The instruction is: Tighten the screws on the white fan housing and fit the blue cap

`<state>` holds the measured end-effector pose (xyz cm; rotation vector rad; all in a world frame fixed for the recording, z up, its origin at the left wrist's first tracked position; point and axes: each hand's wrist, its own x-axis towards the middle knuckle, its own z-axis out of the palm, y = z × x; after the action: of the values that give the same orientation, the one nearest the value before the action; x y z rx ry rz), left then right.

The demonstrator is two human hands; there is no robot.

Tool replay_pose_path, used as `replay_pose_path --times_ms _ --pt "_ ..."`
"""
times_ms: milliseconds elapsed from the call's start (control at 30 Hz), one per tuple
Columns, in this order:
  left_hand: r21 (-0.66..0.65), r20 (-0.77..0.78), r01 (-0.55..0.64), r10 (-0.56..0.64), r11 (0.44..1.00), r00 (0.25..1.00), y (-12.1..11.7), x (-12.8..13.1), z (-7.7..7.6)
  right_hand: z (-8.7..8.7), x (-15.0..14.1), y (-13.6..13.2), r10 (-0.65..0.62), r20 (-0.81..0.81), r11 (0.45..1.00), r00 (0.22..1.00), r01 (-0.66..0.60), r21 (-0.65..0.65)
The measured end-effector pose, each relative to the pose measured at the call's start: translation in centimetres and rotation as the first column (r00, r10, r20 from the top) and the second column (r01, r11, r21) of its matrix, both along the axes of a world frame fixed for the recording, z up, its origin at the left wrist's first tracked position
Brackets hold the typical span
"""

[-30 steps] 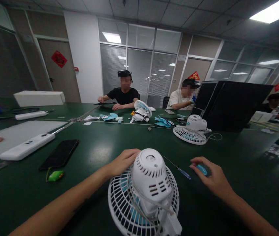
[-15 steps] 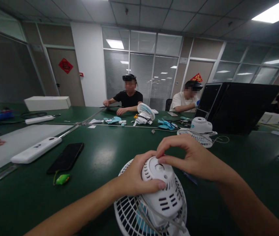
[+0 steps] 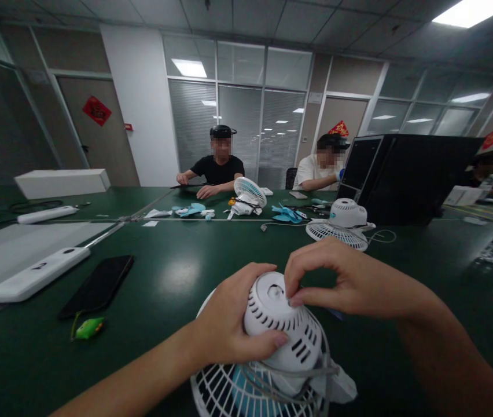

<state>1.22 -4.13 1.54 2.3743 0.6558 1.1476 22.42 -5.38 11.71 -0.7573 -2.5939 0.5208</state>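
A small white fan (image 3: 272, 324) lies grille-down in front of me, its rounded motor housing facing up and blue blades showing through the grille. My left hand (image 3: 224, 318) is wrapped round the left side of the housing, thumb across its near face. My right hand (image 3: 342, 278) has thumb and index finger pinched together at the right edge of the housing's top, beside a round recess. Whatever sits between those fingertips is too small or hidden to make out. A grey cord (image 3: 307, 370) is looped round the base of the housing.
A black phone (image 3: 99, 284) with a green charm (image 3: 89, 328) and a white power strip (image 3: 38, 272) lie at left. Farther off are another fan face-down (image 3: 346, 220), an upright fan (image 3: 249, 197), blue blades (image 3: 289, 214) and a large black case (image 3: 415, 179). Two people sit opposite.
My right fingertips have shifted from the far side of the housing's top to its right edge. The fan has turned somewhat under my left hand, which keeps its grip.
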Motion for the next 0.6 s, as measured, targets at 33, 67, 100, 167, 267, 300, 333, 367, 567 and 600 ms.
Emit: replay_pose_path --times_ms 33,67,100,167,267,300,333,367,567,600 --pt "0.008 0.013 -0.006 0.006 1.000 1.000 -0.02 0.13 -0.09 -0.01 0.00 -0.06 0.000 0.012 1.000 1.000 0.000 0.002" --pt "0.019 0.025 -0.010 0.010 1.000 1.000 -0.05 0.25 -0.16 -0.02 -0.01 -0.12 -0.005 0.024 1.000 1.000 0.005 0.010" --pt "0.031 0.031 -0.015 0.014 0.999 0.999 -0.08 0.32 -0.21 -0.05 -0.02 -0.17 -0.015 0.037 1.000 0.999 0.014 0.023" --pt "0.051 0.035 -0.023 0.021 0.998 0.999 -0.13 0.37 -0.29 -0.08 -0.04 -0.22 -0.038 0.054 0.998 0.998 0.036 0.048" --pt "0.052 0.036 -0.021 0.019 0.998 0.999 -0.15 0.31 -0.37 -0.05 -0.04 -0.18 -0.038 0.074 0.999 0.997 0.035 0.040" --pt "0.050 0.036 -0.021 0.019 0.999 0.999 -0.14 0.30 -0.38 -0.03 -0.03 -0.17 -0.035 0.076 0.999 0.997 0.032 0.034" --pt "0.050 0.035 -0.021 0.020 0.999 0.999 -0.13 0.30 -0.39 0.01 -0.01 -0.17 -0.030 0.079 0.999 0.996 0.028 0.027" --pt "0.054 0.035 -0.021 0.019 0.998 0.999 -0.13 0.31 -0.39 0.06 0.02 -0.21 -0.026 0.084 1.000 0.996 0.024 0.020" --pt "0.142 0.040 -0.032 0.026 0.989 0.999 -0.29 0.36 -0.32 0.66 0.45 -0.80 0.002 0.111 1.000 0.994 -0.001 -0.009" --pt "0.149 0.038 -0.035 0.030 0.988 0.999 -0.31 0.33 -0.34 0.73 0.53 -0.87 0.003 0.110 1.000 0.994 -0.003 -0.004"
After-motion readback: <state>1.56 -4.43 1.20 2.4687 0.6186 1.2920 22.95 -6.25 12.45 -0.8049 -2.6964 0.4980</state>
